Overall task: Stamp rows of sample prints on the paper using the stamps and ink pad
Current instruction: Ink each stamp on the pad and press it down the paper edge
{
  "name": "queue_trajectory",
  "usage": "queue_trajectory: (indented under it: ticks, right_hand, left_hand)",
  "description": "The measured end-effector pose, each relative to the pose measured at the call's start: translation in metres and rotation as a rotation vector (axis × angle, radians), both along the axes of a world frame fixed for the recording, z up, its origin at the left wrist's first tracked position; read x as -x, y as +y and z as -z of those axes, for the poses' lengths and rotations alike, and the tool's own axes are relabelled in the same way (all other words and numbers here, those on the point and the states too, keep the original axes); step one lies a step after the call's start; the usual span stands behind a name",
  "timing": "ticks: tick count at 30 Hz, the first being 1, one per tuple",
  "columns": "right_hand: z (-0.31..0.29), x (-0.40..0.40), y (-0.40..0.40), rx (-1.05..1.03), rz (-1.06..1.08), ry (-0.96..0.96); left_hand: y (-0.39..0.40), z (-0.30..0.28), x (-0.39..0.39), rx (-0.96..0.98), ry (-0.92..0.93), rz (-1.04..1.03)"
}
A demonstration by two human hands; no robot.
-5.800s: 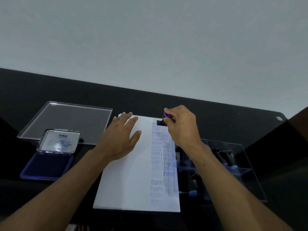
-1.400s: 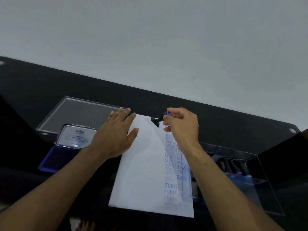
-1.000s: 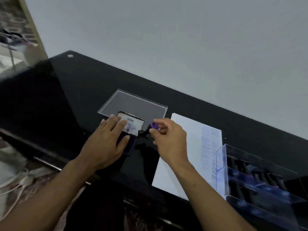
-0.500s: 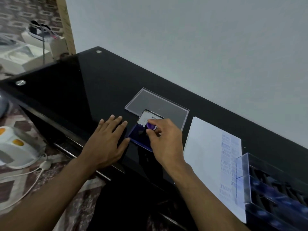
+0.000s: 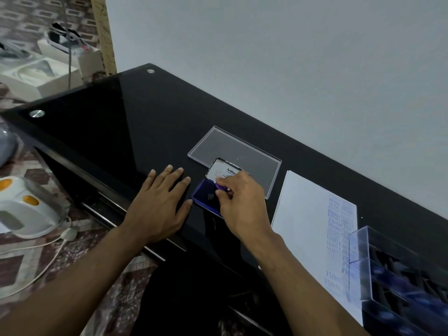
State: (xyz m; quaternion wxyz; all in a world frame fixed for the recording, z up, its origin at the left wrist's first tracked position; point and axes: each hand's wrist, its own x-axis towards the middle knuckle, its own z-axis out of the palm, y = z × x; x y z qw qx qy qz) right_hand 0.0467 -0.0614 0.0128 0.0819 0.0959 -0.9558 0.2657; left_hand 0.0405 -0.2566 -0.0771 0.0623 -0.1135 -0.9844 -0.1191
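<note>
We press the stamp [image 5: 221,186] w/ pinching right hand [image 5: 242,202] onto the ink pad [image 5: 206,197]; left hand [image 5: 157,204] lies spread flat on bench [image 5: 109,122] beside pad.

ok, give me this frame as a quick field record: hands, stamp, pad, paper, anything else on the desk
left hand: flat on the black glass desk, beside the pad
right hand: pinches the purple-knobbed stamp, over the pad
open blue ink pad: lid up
white paper sheet: blue prints down its right side
clear acrylic tray: behind the pad
clear stamp rack: overlaps the paper's right edge
</note>
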Motion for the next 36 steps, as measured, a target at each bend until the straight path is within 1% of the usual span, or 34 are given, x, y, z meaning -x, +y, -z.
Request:
queue_trajectory:
  ticks: [4,23,29,36]
  right_hand:
    - [-0.0032,0.0019,0.0008,-0.055,-0.021,-0.023]
    - [-0.0015,0.003,0.0011,-0.027,-0.021,0.022]
    - [-0.004,0.0035,0.0022,-0.069,-0.037,0.026]
    - [-0.0059,0.0017,0.0029,-0.03,-0.029,0.021]
  left_hand:
    - [0.0001,0.0006,0.0,0.008,0.008,-0.004]
    - [0.0004,0.0015,0.0,0.002,0.024,0.004]
    - [-0.0001,0.0013,0.0,0.008,0.021,0.002]
    - [0.0003,0.0002,0.0,0.0,0.015,0.002]
